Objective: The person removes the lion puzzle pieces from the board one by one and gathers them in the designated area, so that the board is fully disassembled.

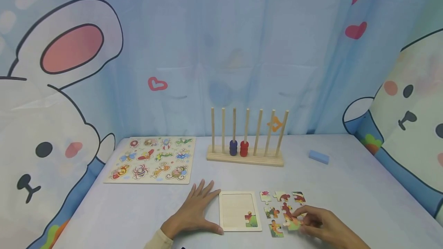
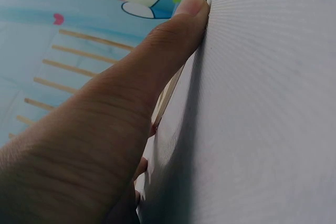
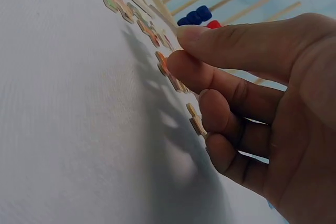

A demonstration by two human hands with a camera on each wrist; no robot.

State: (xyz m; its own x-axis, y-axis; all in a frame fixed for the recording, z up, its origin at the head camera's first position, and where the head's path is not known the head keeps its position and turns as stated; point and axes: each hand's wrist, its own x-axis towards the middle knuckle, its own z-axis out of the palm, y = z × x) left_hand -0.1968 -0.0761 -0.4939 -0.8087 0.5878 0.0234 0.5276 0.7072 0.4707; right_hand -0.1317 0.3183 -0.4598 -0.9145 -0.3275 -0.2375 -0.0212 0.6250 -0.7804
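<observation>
In the head view, my left hand [image 1: 199, 212] lies spread beside a square wooden puzzle tray [image 1: 222, 212], its thumb against the lower left corner and a finger by the upper left corner. Inside the tray's lower right corner sits one puzzle piece [image 1: 251, 220] with green and red print. My right hand [image 1: 320, 224] pinches a green and orange puzzle piece [image 1: 292, 224] between thumb and fingers. In the right wrist view, the thumb and index finger [image 3: 191, 72] come close together; the piece is hard to make out there. Several loose pieces [image 1: 271, 212] lie between tray and hand.
Behind the tray stands a wooden peg rack [image 1: 245, 160] with blue beads [image 1: 233, 148] and red beads [image 1: 243, 149] on two pegs. A bug picture board [image 1: 150, 160] lies at the back left. A blue block [image 1: 318, 156] rests at the back right, before a printed curtain [image 1: 221, 49].
</observation>
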